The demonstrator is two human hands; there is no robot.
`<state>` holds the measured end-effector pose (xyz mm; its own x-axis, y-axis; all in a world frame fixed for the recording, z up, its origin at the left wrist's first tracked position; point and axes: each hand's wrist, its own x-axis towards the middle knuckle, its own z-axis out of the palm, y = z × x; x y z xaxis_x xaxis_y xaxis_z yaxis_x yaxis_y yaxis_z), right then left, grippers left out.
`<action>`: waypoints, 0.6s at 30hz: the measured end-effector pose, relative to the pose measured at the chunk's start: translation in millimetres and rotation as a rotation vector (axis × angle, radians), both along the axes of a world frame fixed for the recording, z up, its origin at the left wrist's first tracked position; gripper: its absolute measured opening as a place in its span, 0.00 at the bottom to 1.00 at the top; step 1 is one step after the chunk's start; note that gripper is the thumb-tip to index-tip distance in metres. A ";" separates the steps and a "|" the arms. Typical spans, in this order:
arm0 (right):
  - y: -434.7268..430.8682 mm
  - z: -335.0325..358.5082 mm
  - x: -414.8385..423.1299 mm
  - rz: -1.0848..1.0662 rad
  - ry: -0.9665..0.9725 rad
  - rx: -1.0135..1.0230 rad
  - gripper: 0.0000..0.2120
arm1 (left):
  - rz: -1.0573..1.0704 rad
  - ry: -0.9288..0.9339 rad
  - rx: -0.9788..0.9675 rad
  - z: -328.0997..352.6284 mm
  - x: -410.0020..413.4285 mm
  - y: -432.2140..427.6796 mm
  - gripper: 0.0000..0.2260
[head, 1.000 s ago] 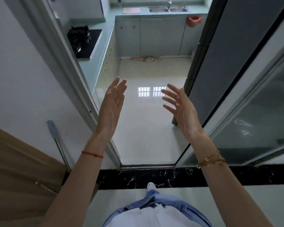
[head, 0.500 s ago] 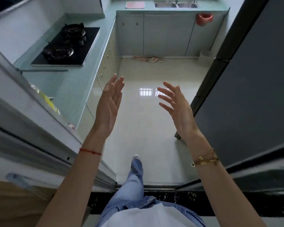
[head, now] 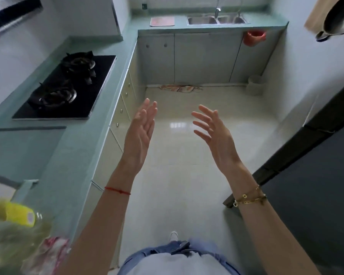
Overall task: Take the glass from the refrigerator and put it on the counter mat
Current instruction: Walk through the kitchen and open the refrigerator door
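Observation:
My left hand [head: 140, 133] and my right hand [head: 214, 133] are raised in front of me over the kitchen floor, fingers spread, palms facing each other, both holding nothing. The dark refrigerator [head: 310, 175] stands at the right with its door closed. A pink counter mat [head: 162, 21] lies on the far counter to the left of the sink [head: 216, 20]. No glass is in view.
A teal counter [head: 83, 147] runs along the left with a black gas hob [head: 66, 86]. A yellow-capped bottle [head: 18, 215] lies blurred at the near left. A cloth [head: 179, 88] lies on the floor by the far cabinets. A red bin [head: 254, 37] hangs at the far right and a pan [head: 338, 18] hangs top right.
I have stepped through the doorway into the kitchen; the counter, hob and refrigerator are closer now. Both hands stay raised and empty.

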<state>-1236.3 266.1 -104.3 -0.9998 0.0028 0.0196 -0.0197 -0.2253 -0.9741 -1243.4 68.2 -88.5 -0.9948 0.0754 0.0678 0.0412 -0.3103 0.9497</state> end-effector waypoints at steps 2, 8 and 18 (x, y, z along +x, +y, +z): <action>0.3 -3.2 -30.9 -0.011 -0.014 -0.004 0.29 | -0.017 -0.012 -0.011 -2.8 -35.5 0.6 0.27; 11.3 -15.0 -115.8 -0.030 -0.043 -0.008 0.26 | -0.053 -0.032 -0.027 -9.0 -131.7 9.9 0.29; 53.0 -25.7 -300.9 -0.071 -0.053 -0.005 0.23 | -0.042 -0.051 -0.016 -16.0 -318.7 46.5 0.21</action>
<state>-1537.2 319.1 -130.1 -0.9968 0.0732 -0.0334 0.0157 -0.2303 -0.9730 -1562.0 114.6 -104.5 -0.9929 0.1181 0.0159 -0.0198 -0.2951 0.9553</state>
